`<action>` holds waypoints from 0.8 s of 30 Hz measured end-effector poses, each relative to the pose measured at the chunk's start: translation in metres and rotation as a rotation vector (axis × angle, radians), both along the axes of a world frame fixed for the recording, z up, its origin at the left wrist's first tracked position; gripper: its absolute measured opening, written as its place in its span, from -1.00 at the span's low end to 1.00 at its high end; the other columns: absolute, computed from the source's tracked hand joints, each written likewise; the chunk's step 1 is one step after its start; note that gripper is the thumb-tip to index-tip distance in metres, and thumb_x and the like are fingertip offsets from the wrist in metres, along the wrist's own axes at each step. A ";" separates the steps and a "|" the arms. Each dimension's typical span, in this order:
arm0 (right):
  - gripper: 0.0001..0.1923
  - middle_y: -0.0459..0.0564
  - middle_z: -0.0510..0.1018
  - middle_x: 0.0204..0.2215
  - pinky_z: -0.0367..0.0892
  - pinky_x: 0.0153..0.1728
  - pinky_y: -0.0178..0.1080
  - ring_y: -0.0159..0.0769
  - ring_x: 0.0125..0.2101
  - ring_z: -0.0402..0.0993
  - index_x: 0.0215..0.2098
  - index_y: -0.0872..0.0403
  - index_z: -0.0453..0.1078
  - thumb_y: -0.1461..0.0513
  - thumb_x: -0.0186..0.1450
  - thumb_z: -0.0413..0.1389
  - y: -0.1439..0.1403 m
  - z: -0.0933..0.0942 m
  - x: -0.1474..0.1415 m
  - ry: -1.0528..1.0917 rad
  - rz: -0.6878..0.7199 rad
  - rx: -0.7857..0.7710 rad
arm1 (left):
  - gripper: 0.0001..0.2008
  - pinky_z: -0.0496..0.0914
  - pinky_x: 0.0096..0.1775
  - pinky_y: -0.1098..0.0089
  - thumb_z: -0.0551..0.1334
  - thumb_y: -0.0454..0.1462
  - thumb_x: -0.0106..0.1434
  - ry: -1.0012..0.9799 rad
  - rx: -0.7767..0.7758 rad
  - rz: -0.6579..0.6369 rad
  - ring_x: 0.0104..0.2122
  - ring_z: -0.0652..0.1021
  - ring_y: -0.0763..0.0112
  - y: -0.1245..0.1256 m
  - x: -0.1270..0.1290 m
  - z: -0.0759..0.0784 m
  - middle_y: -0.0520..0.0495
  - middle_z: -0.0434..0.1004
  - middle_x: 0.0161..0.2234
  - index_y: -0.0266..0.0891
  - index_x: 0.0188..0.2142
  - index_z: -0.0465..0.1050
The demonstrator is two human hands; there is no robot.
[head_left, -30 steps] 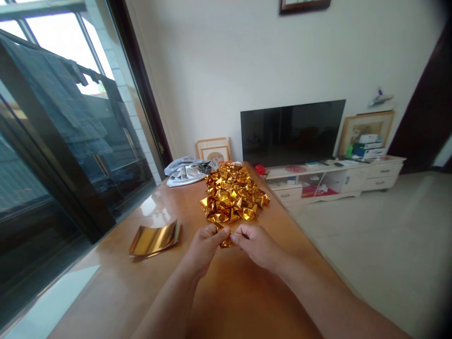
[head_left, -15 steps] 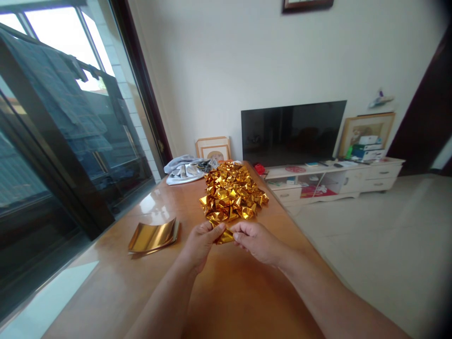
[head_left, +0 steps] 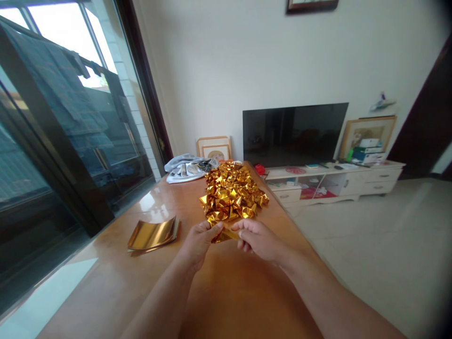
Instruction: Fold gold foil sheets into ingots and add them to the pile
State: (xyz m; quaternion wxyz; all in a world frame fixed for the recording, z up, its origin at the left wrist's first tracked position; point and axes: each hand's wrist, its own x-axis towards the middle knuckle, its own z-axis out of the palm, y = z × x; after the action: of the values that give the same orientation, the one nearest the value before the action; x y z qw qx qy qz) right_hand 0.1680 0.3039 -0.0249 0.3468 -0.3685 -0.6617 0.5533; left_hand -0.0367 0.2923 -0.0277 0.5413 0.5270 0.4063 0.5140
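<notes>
Between my two hands is a partly folded piece of shiny gold foil paper (head_left: 226, 235). My left hand (head_left: 200, 241) pinches its left side between thumb and fingers. At the right end, my right hand (head_left: 257, 239) grips the paper with thumb and forefinger. Just beyond my fingers lies a large heap of folded gold paper pieces (head_left: 233, 190). A stack of flat gold foil sheets (head_left: 151, 234), slightly curled, rests on the wooden table (head_left: 226, 292) to the left of my left hand.
Grey-white cloth (head_left: 189, 168) lies bunched at the table's far end. Behind it, picture frames (head_left: 213, 147) lean on the wall. A television (head_left: 294, 135) stands on a low white cabinet (head_left: 353, 182) to the right. Sliding glass doors (head_left: 70, 117) run along the left.
My right hand has shifted slightly right, and its fingers now grip the paper's right end differently. My left hand keeps hold almost in place. The view has moved a little.
</notes>
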 end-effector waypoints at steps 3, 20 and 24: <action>-0.72 -0.10 0.49 -0.55 0.23 -0.49 -0.33 -0.38 -0.53 0.39 -0.24 0.12 0.39 0.09 0.39 -0.01 0.004 -0.003 0.001 -0.006 -0.105 0.028 | -0.61 0.32 -0.22 0.32 0.36 -0.05 0.20 0.002 -0.018 0.023 -0.29 0.54 0.24 0.000 -0.002 0.001 -0.21 0.64 -0.31 -0.38 -0.23 0.62; -0.66 -0.15 0.45 -0.57 0.15 -0.47 -0.34 -0.41 -0.55 0.29 -0.41 0.06 0.30 -0.01 0.36 0.09 -0.005 -0.005 -0.005 -0.015 0.012 0.033 | -0.65 0.17 -0.37 0.41 0.36 -0.03 0.19 0.100 0.040 0.095 -0.47 0.32 0.47 -0.003 -0.003 0.004 0.00 0.43 -0.51 -0.30 -0.46 0.51; -0.66 -0.16 0.44 -0.59 0.12 -0.49 -0.35 -0.43 -0.57 0.26 -0.42 0.07 0.29 -0.01 0.34 0.11 -0.004 -0.003 -0.005 0.016 0.032 0.010 | -0.66 0.18 -0.35 0.41 0.33 -0.04 0.24 0.078 0.045 0.052 -0.46 0.31 0.48 -0.003 -0.006 0.005 0.01 0.42 -0.51 -0.30 -0.46 0.50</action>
State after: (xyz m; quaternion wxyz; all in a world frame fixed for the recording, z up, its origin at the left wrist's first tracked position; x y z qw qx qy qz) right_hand 0.1635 0.2999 -0.0279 0.3452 -0.3517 -0.6672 0.5585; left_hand -0.0429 0.2890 -0.0230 0.4995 0.5478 0.4293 0.5159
